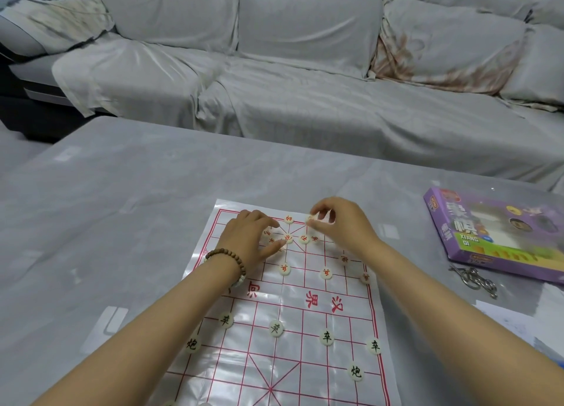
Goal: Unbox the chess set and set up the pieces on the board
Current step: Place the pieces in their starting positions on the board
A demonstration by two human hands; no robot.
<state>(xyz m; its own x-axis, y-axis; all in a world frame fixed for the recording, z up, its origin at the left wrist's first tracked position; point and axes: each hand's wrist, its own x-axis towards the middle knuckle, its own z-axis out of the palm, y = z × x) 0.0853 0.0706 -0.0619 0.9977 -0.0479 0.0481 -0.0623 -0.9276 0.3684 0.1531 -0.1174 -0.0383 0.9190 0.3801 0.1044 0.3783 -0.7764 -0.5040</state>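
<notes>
We see a grey worktop [122,207] carrying the board [274,372]; right of the board lie a purple box [494,237], metal rings [471,279] and papers [512,317].

**Gloss on the table, matt on the sofa**

The board [290,372] is a glossy plastic sheet, creased and catching glare. Every piece [327,337] on it is a smooth cream disc, plastic by the look. Under the board, the table [137,191] shines with clear film. Right of the board: a glossy cardboard box [500,240] and bright metal rings [473,279]. Beyond the board, the sofa [305,94] cloth is matt and wrinkled. At the board's left edge, matt wooden beads [232,257].
</notes>
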